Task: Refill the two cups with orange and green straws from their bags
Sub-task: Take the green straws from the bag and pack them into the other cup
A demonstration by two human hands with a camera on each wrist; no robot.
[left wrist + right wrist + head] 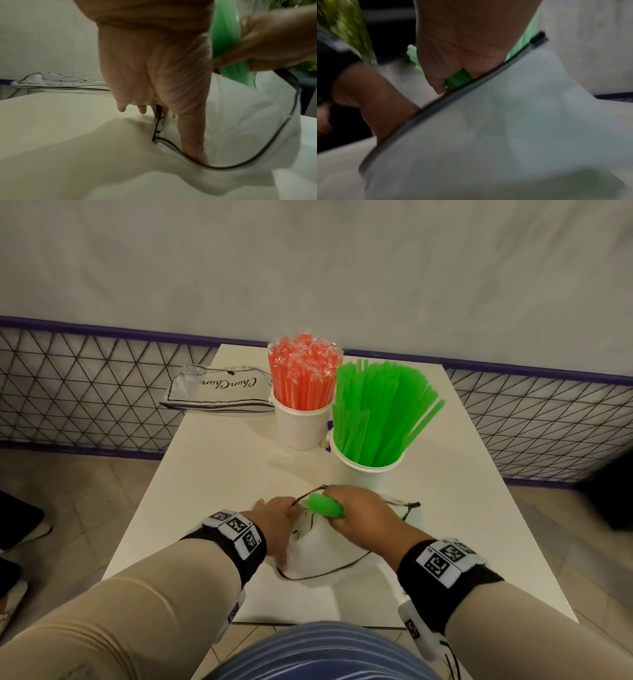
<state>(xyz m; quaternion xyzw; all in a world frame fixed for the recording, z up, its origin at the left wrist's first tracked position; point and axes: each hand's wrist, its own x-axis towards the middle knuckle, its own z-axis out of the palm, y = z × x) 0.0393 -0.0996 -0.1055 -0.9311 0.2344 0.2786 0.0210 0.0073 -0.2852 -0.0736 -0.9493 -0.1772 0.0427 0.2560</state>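
Note:
A white cup of orange straws (303,371) stands at the table's far middle. Beside it on the right is a white cup of green straws (376,409). A clear bag with black edging (325,556) lies near the front edge. My right hand (356,515) grips a bundle of green straws (323,505) at the bag's mouth; the bundle (226,40) and the fist around it (458,54) show in both wrist views. My left hand (277,518) pinches the bag's black edge (157,121), with its thumb (193,138) pressed along the bag. The straws' lower ends are hidden inside the bag.
A flat, empty clear bag with printed script (219,390) lies at the table's (212,474) far left. A purple-railed wire fence (85,388) runs behind the table. Tiled floor lies on both sides, and dark shapes (20,525) sit at the left edge.

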